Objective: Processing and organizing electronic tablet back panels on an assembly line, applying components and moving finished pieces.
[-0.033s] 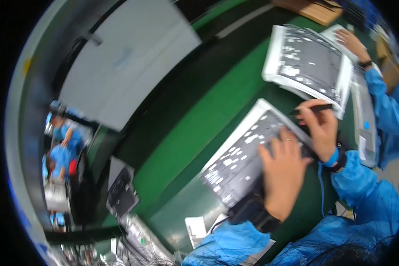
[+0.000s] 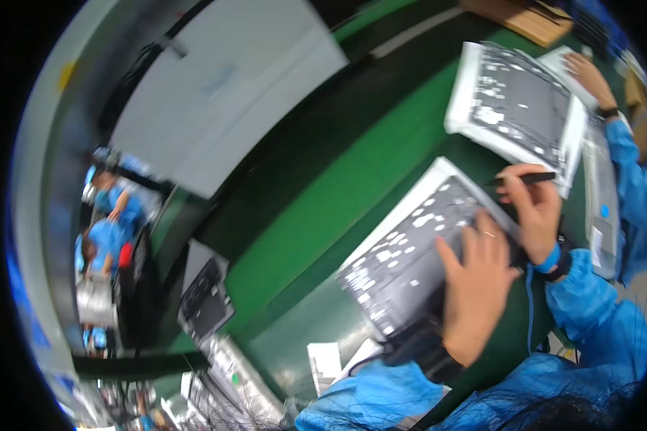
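A thin dark panel (image 2: 399, 267), dotted with many small white patches, lies on a white sheet (image 2: 433, 177) on the green bench. My left hand (image 2: 476, 291) rests with spread fingers over the panel's right part, hiding some of it; its fingertips are blurred. Beside the panel's upper right corner, my right hand (image 2: 533, 215) grips a slim black pointed tool (image 2: 535, 177). The tool points left, its tip apart from the panel. Blur leaves unclear whether it is tweezers or a pen-like tool.
A similar patched panel (image 2: 517, 108) lies on white padding at upper right, near a co-worker's hand (image 2: 589, 80). Another dark panel (image 2: 207, 300) stands at lower left. White papers (image 2: 324, 365) lie by my left sleeve. A long grey board (image 2: 226, 165) rises beyond the bench.
The whole view has shifted a little, so things appear slightly farther right. My left fingers have moved slightly over the panel; my right hand keeps its hold on the black tool.
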Motion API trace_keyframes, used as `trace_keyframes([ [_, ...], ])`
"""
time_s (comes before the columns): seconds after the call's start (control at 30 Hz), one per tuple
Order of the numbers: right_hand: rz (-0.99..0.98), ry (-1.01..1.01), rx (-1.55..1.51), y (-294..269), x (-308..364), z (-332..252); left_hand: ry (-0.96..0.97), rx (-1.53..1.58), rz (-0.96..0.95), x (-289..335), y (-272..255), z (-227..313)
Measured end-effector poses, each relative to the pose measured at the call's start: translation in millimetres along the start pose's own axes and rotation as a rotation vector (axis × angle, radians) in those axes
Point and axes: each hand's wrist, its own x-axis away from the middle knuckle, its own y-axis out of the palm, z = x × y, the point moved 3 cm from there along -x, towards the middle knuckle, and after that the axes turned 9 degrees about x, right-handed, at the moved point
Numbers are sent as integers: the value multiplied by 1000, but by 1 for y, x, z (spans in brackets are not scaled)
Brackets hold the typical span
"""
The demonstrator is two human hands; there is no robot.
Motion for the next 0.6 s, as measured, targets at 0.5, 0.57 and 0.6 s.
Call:
trace_keyframes([
  [0.5, -424, -53, -29, -36, -17, -92, -119, 66, 169, -7, -8, -206],
  [0.57, -505, -278, 161, -53, -42, -117, -181, 59, 93, 1, -1, -244],
  [0.6, -483, -274, 226, -60, -54, -129, -187, 91, 68, 3, 0, -255],
])
